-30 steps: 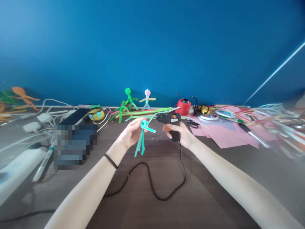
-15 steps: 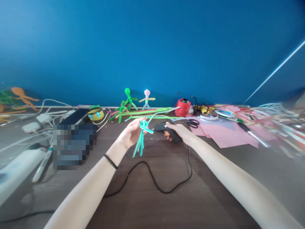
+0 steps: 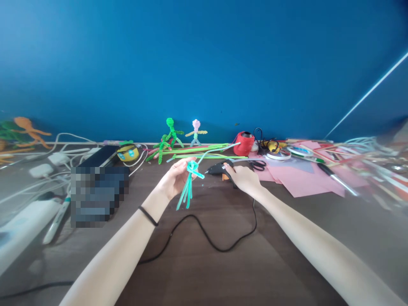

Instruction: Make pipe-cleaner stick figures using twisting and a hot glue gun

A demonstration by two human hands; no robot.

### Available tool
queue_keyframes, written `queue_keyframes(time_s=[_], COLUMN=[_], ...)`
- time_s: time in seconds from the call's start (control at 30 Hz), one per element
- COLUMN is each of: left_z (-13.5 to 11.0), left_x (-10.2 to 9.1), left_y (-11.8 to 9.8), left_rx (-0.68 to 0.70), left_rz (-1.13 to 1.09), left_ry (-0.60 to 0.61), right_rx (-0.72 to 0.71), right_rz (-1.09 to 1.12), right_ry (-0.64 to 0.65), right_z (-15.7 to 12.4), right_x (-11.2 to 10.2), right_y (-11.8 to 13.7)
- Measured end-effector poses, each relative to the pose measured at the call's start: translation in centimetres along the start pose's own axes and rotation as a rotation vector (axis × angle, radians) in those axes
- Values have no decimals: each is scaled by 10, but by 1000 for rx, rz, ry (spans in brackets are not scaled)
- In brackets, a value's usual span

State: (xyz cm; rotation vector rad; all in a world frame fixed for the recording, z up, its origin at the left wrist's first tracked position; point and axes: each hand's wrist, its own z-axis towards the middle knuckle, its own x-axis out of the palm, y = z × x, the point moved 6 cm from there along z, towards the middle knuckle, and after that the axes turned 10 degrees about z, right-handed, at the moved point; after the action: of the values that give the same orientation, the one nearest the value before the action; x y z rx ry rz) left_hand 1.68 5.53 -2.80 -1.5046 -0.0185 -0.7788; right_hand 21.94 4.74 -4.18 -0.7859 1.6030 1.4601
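Note:
My left hand (image 3: 176, 176) pinches a bundle of teal pipe cleaners (image 3: 188, 189), looped at the top with several ends hanging down and one pale strand reaching up to the right. My right hand (image 3: 245, 176) is closed around a black hot glue gun (image 3: 216, 169) with an orange trigger. Its nozzle points left, close to a short teal end but apart from it. From the glue gun a black cord (image 3: 207, 243) curves across the table. Part of the gun's handle is hidden by my right hand.
Behind my hands lie green pipe cleaners (image 3: 204, 150), with a green figure (image 3: 171, 127) and a pink-headed figure (image 3: 196, 127) against the blue wall. A red thread spool (image 3: 244, 143), scissors (image 3: 257, 165) and pink paper (image 3: 302, 180) are at right. A power strip (image 3: 27, 229) is at left.
My right hand has shifted its hold on the glue gun, turning so that its back covers more of the handle. The pipe cleaners and my left hand have barely moved.

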Motion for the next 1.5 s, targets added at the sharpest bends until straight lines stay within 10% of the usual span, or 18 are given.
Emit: queue_keyframes(time_s=[0.6,0.97,1.5], left_z=[-2,0,-4], left_x=[14,22,36], left_y=[-3,-4,-10], left_rx=[0,-37,-27], left_rz=[68,153,209], left_ry=[10,-15,-29], right_rx=[-117,-649,-639], right_rz=[-209,643,782], right_ry=[-194,0,37], right_z=[-2,-54,-59], right_x=[-8,-25,-28], right_y=[6,57,62])
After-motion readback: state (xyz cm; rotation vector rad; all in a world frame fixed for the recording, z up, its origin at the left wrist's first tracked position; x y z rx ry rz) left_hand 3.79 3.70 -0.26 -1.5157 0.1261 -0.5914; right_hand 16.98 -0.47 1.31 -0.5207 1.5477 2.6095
